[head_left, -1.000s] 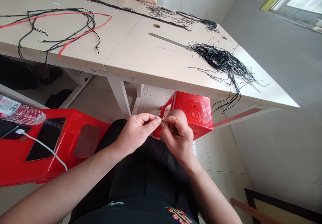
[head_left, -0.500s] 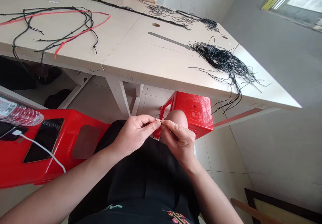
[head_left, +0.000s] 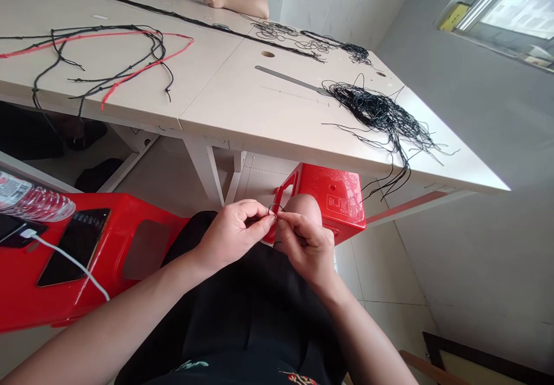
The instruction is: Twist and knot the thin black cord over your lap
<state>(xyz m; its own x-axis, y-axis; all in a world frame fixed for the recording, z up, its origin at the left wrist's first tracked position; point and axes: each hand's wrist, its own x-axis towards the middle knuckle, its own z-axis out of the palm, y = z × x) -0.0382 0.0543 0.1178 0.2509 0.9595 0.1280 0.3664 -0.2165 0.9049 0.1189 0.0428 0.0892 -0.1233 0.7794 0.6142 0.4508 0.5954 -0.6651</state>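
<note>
The big table (head_left: 242,108) is in front of me, and I sit back from its near edge. Under that edge stands a red stool (head_left: 335,200). On the right end of the table lies a heap of black threads (head_left: 376,111), and some hang over the edge.

Below the table edge, over my knee (head_left: 303,203), are my two hands. My left hand (head_left: 231,232) is curled nearly shut, with thumb and first finger pinching a thin black thread (head_left: 273,206). My right hand (head_left: 307,246) is curled the same way. It pinches the same thread right beside the left fingertips. A tiny loop of the thread sticks up toward the table.

I think this is small, fiddly work. It should go best if I pinch close to the loop, pull gently, and rest my hands steady so the thread does not slip.
</note>
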